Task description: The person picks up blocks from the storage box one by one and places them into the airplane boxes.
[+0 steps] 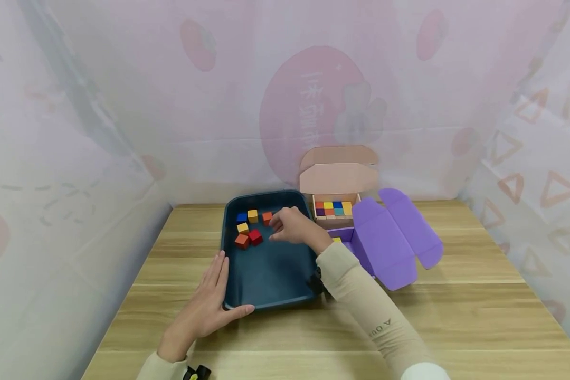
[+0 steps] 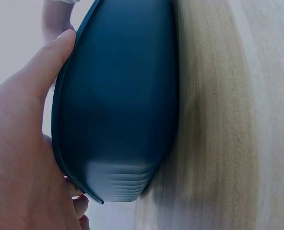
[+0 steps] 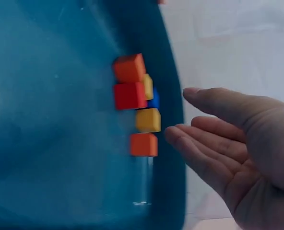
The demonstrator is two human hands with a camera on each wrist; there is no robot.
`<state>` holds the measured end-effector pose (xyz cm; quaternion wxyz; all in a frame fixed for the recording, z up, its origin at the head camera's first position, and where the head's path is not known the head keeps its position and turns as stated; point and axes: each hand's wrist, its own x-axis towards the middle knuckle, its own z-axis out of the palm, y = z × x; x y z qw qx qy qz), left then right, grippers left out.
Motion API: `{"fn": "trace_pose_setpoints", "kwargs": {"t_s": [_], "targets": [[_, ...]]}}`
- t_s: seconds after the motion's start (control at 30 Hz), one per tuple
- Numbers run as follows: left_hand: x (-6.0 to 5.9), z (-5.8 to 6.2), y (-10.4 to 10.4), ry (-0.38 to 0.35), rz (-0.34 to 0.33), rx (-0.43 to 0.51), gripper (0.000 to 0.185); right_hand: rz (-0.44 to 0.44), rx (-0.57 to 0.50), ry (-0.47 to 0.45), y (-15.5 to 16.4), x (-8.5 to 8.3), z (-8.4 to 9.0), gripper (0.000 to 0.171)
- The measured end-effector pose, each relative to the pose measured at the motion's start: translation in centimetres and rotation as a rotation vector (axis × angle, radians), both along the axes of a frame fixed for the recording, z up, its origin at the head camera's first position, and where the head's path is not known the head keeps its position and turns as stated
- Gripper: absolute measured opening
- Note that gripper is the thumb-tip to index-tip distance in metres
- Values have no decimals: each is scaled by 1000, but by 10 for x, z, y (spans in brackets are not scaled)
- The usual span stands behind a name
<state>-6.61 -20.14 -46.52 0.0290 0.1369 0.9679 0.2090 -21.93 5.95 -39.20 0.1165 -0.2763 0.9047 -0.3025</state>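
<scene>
My left hand (image 1: 208,305) rests against the near left corner of a dark blue tray (image 1: 266,305), fingers straight along its left side, thumb on the near rim. In the left wrist view that thumb (image 2: 60,45) touches the tray's edge. My right hand (image 1: 294,228) hovers over the tray's far half with nothing between thumb and fingers. Left of it lie several small cubes: an orange cube (image 1: 267,218) closest, a yellow cube (image 1: 252,215), a blue cube (image 1: 241,217), another yellow cube (image 1: 243,228), a red cube (image 1: 255,237) and another orange cube (image 1: 241,241).
Right of the tray stands an open cardboard box (image 1: 338,179) with coloured cubes in rows. Before it, an open purple box (image 1: 389,237) shows a yellow cube (image 1: 336,240) inside, partly hidden by the right arm. Fabric walls surround the wooden table (image 1: 475,306).
</scene>
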Motion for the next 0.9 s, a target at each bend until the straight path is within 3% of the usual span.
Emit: {"fn": "trace_pose_setpoints", "kwargs": {"t_s": [0.2,0.5,0.63,0.9], "targets": [[0,0,-1,-4,4,6,129,-4,-10,-42,-20,-20,-24,43],[0,-3,-2,-5,7,17,130,-106,-29,-77,-38,-35,-54,44],[1,-2,-3,-10,6,20,129,-121,-25,-77,-42,-37,-60,44],[2,-1,-4,-21,7,26,128,-67,5,-31,-54,-35,-57,40]]}}
